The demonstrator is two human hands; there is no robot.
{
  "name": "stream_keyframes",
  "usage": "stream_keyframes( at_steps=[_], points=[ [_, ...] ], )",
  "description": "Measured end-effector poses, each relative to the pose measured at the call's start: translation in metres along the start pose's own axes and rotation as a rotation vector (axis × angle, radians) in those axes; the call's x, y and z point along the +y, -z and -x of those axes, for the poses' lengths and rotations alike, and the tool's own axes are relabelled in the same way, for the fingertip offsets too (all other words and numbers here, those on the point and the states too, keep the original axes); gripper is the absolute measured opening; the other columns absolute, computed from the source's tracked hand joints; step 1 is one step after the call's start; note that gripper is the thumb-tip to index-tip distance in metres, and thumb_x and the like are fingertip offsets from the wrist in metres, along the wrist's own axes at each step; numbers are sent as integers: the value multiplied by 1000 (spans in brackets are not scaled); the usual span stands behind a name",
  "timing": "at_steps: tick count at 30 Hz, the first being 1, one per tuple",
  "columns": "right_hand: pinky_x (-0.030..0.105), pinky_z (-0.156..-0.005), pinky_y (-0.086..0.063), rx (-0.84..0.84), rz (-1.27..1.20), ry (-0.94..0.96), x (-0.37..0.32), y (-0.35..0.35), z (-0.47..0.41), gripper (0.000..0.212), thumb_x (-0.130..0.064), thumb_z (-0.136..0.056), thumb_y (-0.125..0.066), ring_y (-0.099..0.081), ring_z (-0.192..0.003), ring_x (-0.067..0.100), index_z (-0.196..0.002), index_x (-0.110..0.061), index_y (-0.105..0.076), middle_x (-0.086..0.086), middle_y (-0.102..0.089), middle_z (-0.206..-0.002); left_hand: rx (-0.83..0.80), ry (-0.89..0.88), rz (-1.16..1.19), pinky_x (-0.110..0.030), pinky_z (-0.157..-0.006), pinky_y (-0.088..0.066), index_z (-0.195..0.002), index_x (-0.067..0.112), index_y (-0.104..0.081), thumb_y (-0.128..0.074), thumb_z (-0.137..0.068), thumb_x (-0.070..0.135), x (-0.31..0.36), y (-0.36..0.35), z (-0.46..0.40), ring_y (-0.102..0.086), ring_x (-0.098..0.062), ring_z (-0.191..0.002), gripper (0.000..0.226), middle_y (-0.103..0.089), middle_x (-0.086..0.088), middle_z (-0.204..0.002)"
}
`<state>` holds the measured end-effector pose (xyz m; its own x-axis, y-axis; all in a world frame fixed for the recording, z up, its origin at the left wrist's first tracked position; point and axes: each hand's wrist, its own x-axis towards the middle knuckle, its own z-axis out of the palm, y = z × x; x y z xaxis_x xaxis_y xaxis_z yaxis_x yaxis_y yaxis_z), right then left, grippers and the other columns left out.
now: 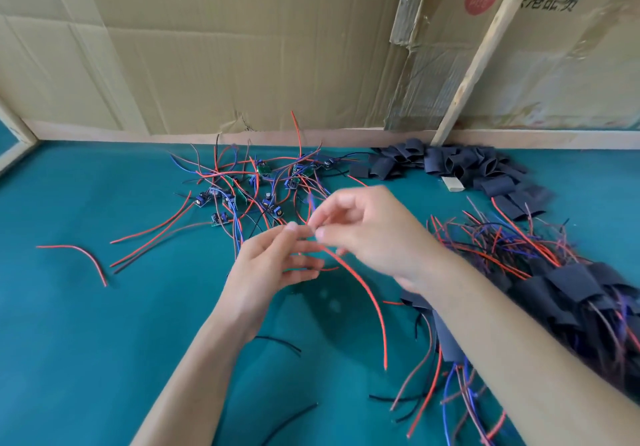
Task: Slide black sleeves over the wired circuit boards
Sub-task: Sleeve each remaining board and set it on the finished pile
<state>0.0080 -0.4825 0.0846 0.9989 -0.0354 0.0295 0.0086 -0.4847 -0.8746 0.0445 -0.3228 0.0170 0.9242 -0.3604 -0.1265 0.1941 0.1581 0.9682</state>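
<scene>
My left hand (273, 265) and my right hand (367, 234) meet above the middle of the green table, fingertips pinched together on thin wires. A long red wire (363, 293) trails down from between them. No board is visible in my fingers. Behind my hands lies a tangle of small wired circuit boards (249, 186) with red, blue and black leads. Empty black sleeves (450, 165) are heaped at the back right. A pile of boards in black sleeves (568, 289) lies on the right, partly hidden by my right forearm.
The green table top (86, 341) carries loose wires: a red one (79, 255) at the left, black ones (280, 343) near my left forearm. A cardboard wall (242, 47) and a leaning wooden strip (481, 50) close the back. A small pale block (452, 184) sits among the sleeves.
</scene>
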Motion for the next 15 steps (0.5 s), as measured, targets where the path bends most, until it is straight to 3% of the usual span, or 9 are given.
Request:
stream_keyframes(
  at_steps=[2,4,6,8,10,11,13,15],
  points=[
    [52,-79,-60,-114,9,-37,-1,-9,15,16,0,-85,-70,-68,-70,22,-85,-15,-70,12,-76,-80,-110,7,80,-32,-71,-61,-96,6,-75,-45,-108,29,1,-2,4,-74,-28,-80,40,-77,-18,-100],
    [47,-82,-60,-209,188,-39,-1,-11,17,13,-9,-86,-73,-69,-73,20,-82,-19,-66,7,-77,-81,-144,14,37,-29,-68,-59,-90,8,-76,-48,-107,26,-2,-5,7,-73,-24,-75,37,-76,-17,-95],
    [27,-73,-55,-251,383,-20,-1,3,9,16,-23,-84,-78,-64,-69,6,-73,-24,-66,-8,-74,-73,-116,37,2,-30,-71,-60,-90,7,-75,-49,-106,22,-6,-5,6,-73,-24,-80,34,-75,-17,-95],
    [11,-56,-41,-129,514,-9,-2,30,-9,20,-31,-82,-79,-57,-59,-5,-67,-25,-67,-19,-66,-59,-82,55,4,-31,-70,-61,-93,3,-72,-48,-106,18,-9,-4,3,-75,-28,-81,32,-75,-17,-94],
    [13,-59,-43,63,644,-45,6,64,-34,14,-29,-82,-77,-62,-67,-1,-72,-21,-73,-15,-69,-65,-83,59,2,-30,-67,-61,-99,1,-69,-47,-107,17,-8,-5,2,-74,-27,-77,27,-75,-16,-92],
    [21,-70,-50,124,711,-95,14,81,-47,9,-25,-83,-74,-67,-80,12,-78,-18,-75,-7,-74,-77,-94,58,2,-30,-67,-61,-102,1,-67,-47,-107,16,-9,-6,3,-73,-26,-75,25,-74,-16,-91],
    [37,-87,-57,134,827,-225,32,109,-68,15,-17,-85,-70,-68,-102,33,-96,-9,-76,16,-75,-105,-115,54,-9,-30,-67,-61,-105,2,-67,-47,-107,15,-8,-6,3,-72,-26,-75,24,-73,-16,-89],
    [40,-99,-52,66,905,-305,49,125,-81,25,-14,-89,-68,-61,-119,36,-113,-11,-74,19,-69,-127,-121,52,-39,-30,-68,-61,-104,3,-68,-46,-107,14,-8,-7,3,-73,-26,-75,24,-73,-15,-89]
  ],
)
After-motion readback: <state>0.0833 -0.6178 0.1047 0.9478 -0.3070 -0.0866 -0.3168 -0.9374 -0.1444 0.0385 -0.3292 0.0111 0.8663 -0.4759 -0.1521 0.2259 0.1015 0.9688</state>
